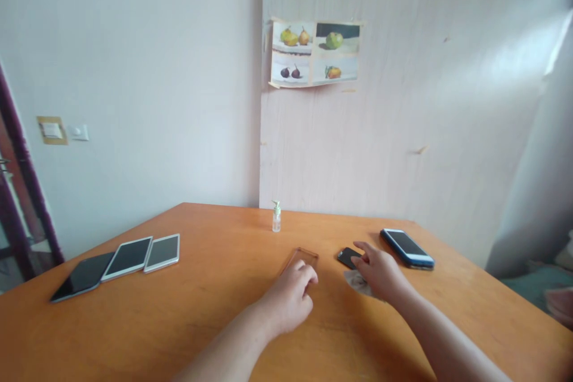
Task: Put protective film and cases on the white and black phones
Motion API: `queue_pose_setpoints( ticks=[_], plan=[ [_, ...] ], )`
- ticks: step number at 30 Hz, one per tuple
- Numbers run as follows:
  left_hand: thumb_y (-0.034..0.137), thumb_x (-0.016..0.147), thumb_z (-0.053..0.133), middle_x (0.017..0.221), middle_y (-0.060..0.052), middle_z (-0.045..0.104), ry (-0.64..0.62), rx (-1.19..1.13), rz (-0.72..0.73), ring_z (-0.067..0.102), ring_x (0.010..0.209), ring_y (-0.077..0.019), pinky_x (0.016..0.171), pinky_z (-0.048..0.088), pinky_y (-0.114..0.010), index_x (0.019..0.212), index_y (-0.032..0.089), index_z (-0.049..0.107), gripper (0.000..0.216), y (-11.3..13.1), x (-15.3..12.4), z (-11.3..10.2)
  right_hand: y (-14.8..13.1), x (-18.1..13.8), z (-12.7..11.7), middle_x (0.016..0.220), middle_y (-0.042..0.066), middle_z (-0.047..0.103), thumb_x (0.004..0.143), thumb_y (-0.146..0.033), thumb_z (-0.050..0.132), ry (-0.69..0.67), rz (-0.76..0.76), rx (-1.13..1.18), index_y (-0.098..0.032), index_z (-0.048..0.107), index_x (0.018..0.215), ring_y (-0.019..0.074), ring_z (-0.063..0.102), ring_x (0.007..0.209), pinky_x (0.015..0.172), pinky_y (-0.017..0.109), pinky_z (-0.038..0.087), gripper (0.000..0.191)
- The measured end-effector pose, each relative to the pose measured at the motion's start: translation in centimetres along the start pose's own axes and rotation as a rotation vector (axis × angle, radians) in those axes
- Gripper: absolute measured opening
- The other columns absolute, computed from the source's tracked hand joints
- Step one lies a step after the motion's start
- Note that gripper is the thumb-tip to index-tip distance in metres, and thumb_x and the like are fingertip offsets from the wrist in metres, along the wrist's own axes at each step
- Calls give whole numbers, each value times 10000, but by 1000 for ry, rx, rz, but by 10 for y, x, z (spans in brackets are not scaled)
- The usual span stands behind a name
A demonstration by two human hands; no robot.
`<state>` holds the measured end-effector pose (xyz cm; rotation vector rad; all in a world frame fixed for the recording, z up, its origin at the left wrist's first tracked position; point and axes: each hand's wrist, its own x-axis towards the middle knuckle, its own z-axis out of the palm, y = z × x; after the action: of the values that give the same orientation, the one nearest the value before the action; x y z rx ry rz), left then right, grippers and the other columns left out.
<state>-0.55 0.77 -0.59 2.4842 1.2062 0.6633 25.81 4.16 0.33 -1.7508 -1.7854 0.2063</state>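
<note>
My left hand (pixel 290 295) is at the near end of a clear phone case (pixel 308 252) with a reddish rim. Its fingers are loosely bent, the thumb stands apart from them, and nothing shows between them. The hand hides the near part of the case. Over the right edge of a small black phone (pixel 347 257), my right hand (pixel 380 271) has its forefinger and thumb spread. Whether they touch the phone, I cannot tell. A crumpled white tissue (pixel 355 280) sticks out from beneath this hand; whether the hidden fingers hold it does not show.
A small pump bottle (pixel 276 219) stands upright at the table's (pixel 215 310) far side. On the right lies a white phone in a dark blue case (pixel 407 248). A dark tablet (pixel 85 277), a white tablet (pixel 128 258) and a smaller white device (pixel 162 252) lie at the left.
</note>
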Motion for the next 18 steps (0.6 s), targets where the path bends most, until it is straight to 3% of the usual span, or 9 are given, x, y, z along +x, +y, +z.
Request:
queue_pose_setpoints(
  ticks=[2,5,8,10,18],
  plan=[
    [62,674,510,1018,-22,565,-32,-12,28,560,851,-157,746,449,-252,993,243,544,369,7,-1,0,-3,-1,-1,793,61,697,852,-311,520,19,-5,4,-137,579,1268,199,645,750,674,292,429,455],
    [232,715,607,1120,-49,572,49,29,-29,539,1046,-227,897,432,-322,1094,249,545,385,11,-2,-2,-7,-2,-2,774,56,690,852,-313,520,38,2,-5,-142,594,1255,201,640,744,670,293,426,444],
    [508,690,676,1224,-94,555,73,75,-166,492,1159,-299,972,398,-396,1226,238,495,627,7,-2,-3,-8,-2,0,784,58,687,850,-324,523,37,5,-6,-147,606,1236,203,635,747,673,296,430,432],
    [595,651,681,1237,-113,556,64,102,-234,491,1163,-319,967,400,-410,1241,225,486,723,4,-1,-2,-8,-3,2,795,58,690,849,-337,529,25,3,8,-154,613,1220,201,634,752,673,293,434,422],
    [392,633,679,1100,-81,601,-55,102,-188,550,1057,-286,870,450,-356,1079,237,556,488,13,-6,-14,-14,-8,9,717,22,665,853,-429,545,-17,14,77,-186,649,1121,162,606,647,591,258,401,376]
  ],
)
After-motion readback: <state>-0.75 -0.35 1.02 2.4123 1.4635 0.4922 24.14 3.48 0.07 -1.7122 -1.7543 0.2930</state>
